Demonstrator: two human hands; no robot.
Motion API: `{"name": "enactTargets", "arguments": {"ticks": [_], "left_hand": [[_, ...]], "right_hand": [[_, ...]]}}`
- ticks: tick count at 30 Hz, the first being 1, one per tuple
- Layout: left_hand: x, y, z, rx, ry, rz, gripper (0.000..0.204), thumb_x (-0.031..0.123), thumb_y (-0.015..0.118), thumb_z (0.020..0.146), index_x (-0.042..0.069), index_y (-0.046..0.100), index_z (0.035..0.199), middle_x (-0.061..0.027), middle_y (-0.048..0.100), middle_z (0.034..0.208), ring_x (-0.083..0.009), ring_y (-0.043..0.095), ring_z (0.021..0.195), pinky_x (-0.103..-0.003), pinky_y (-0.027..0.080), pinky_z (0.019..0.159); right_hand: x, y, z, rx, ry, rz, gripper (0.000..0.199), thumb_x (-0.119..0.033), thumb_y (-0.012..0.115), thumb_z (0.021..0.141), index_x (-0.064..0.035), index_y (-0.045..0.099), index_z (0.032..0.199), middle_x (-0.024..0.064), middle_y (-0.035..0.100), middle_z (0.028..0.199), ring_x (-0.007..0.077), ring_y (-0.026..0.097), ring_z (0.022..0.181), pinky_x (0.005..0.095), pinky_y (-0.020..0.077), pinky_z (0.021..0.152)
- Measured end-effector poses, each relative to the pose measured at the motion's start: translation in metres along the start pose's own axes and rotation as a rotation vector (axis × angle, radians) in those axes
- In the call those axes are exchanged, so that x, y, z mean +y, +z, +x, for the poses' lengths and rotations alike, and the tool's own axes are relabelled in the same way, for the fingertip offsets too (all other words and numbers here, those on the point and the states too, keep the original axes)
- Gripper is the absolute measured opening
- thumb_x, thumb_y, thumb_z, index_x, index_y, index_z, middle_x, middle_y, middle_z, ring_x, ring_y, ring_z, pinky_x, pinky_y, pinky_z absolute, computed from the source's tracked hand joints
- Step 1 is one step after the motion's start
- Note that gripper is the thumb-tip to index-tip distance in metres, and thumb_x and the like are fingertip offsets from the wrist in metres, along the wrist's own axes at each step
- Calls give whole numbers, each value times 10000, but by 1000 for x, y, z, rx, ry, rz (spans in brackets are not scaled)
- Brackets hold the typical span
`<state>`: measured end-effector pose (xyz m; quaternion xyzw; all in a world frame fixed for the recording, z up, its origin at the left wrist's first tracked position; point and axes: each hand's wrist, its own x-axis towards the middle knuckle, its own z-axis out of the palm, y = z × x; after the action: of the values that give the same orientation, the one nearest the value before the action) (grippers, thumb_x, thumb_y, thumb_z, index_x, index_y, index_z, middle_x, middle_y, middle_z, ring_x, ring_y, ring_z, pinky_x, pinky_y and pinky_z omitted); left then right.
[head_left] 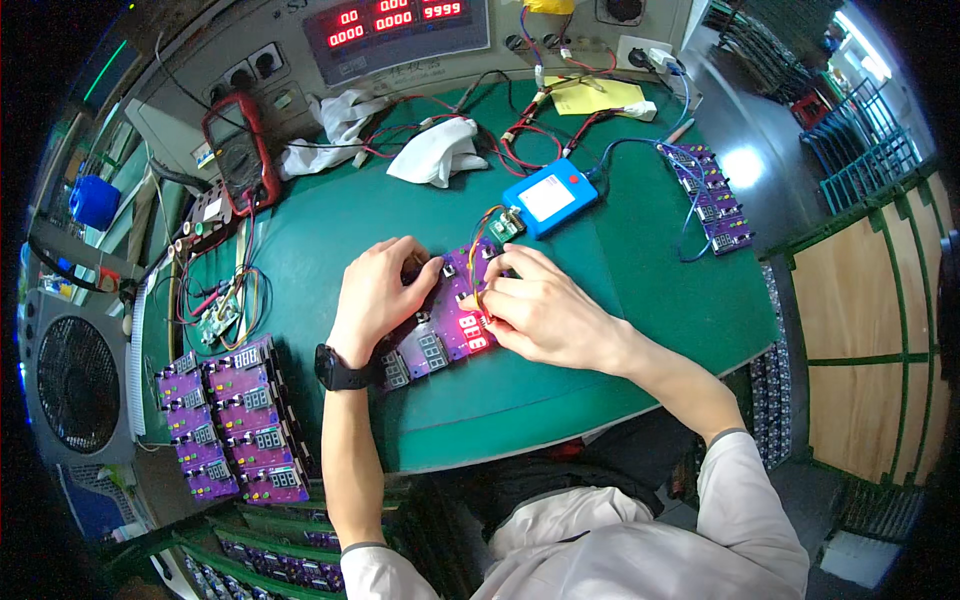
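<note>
A purple circuit board panel [448,342] lies at a slant on the green table mat, its seven-segment displays facing up; one display [473,331] glows red. My left hand [380,295], with a black watch on the wrist, is closed on the panel's left side, thumb along its face. My right hand [548,305] rests over the right side, its thumb and finger pinched at the end of a thin multicoloured cable [474,262]; the fingertips partly hide the connector there. That cable runs up to a small green board [507,226] attached to a blue box [550,197].
Stacked purple panels [232,420] stand at the left edge, and another panel [708,200] lies at the far right. A red multimeter [240,155], white cloths [435,152], tangled wires and a yellow note [595,96] line the back. A fan [75,385] stands left.
</note>
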<state>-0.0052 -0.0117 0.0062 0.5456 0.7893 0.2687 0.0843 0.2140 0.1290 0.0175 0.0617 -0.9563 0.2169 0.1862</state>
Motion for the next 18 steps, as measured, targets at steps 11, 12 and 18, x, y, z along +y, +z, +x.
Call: {"name": "enactTargets", "arguments": {"ticks": [11, 12, 18], "left_hand": [[18, 14, -1, -6, 72, 34, 333, 384, 733, 961, 56, 731, 901, -151, 752, 892, -373, 735, 862, -506, 587, 760], [22, 16, 2, -30, 46, 17, 348, 402, 742, 946, 58, 735, 896, -152, 748, 876, -369, 737, 825, -500, 588, 735], [20, 22, 6, 5, 18, 20, 311, 363, 745, 921, 53, 744, 906, -131, 760, 870, -347, 747, 782, -458, 590, 715]], "right_hand": [[0, -12, 0, 39, 98, 149, 305, -52, 816, 864, -11, 778, 1164, 106, 770, 1158, 335, 632, 1186, 465, 522, 1074], [0, -11, -1, 34, 77, 167, 304, -54, 820, 869, -7, 778, 1167, 111, 768, 1169, 337, 632, 1191, 466, 522, 1075], [-8, 0, -4, 73, 23, 226, 166, -92, 782, 914, -9, 745, 1052, 117, 743, 1074, 333, 624, 1181, 482, 508, 1063]]}}
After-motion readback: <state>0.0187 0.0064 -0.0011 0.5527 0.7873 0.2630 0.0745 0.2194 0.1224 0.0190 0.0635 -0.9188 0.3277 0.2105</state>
